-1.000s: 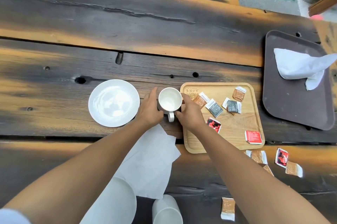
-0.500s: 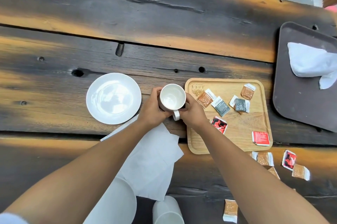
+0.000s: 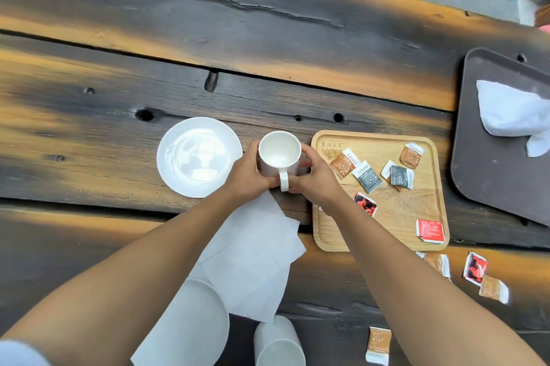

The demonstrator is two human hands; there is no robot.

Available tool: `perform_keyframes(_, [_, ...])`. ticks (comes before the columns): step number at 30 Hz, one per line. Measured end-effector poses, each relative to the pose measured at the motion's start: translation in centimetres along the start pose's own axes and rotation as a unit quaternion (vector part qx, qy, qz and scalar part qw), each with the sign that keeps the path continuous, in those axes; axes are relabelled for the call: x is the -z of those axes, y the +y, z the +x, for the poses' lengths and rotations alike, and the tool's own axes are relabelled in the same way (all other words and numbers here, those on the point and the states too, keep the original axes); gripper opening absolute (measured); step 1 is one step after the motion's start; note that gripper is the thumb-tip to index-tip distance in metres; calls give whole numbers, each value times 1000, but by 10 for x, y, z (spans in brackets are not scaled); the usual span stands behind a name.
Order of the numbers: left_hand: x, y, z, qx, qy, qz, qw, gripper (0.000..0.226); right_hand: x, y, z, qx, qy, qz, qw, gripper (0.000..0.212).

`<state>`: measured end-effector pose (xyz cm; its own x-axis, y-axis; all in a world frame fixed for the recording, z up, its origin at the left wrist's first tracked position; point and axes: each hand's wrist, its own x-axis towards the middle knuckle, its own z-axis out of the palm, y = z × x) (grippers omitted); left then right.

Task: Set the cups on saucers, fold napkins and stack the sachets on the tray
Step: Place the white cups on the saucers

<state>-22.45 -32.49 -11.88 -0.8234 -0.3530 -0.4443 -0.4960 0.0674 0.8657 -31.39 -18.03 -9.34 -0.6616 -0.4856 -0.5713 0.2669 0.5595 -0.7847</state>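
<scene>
On the table the cup is gripped between the left hand and the right hand, with a saucer just to its left and the sachet tray just to its right, several sachets scattered in that tray. Nearer the person a napkin lies flat between the forearms, its near edge reaching a second saucer and, right of that, a second cup. Loose sachets lie on the table just before the sachet tray's near right corner, one more sachet lies right of the second cup, and at the far right a larger tray carries another napkin
</scene>
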Motion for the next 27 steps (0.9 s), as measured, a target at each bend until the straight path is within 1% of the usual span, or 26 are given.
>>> perform_keyframes(3, [12, 3, -9, -5, -9, -25, 1000, 90, -5, -8, -5, -6, 3, -33, 999, 76])
perform_keyframes(5, [21, 5, -14, 0, -17, -31, 999, 85, -9, -14, -9, -10, 0, -38, 999, 76])
perform_keyframes(7, [33, 6, -19, 25, -32, -37, 998, 77, -16, -22, -12, -15, -6, -34, 999, 74])
perform_keyframes(10, [54, 0, -30, 80, -58, -55, 994, 69, -30, -37, -13, -26, -37, -25, 999, 60])
perform_keyframes(14, [87, -9, -40, 127, -60, -108, 984, 62, -58, -56, -7, -59, -96, -13, 994, 38])
perform_keyframes(15, [96, -11, -41, 131, -57, -107, 984, 62, -66, -60, -5, -63, -101, -5, 993, 38])
perform_keyframes(20, [133, -21, -39, 125, -23, -80, 989, 63, -103, -71, 6, -60, -104, 13, 993, 50])
perform_keyframes(25, [153, -28, -26, 133, -23, -86, 987, 49, -124, -76, 24, -62, -97, 15, 993, 54])
perform_keyframes(27, [157, -30, -22, 134, -28, -88, 987, 48, -126, -76, 31, -61, -98, 12, 993, 54])
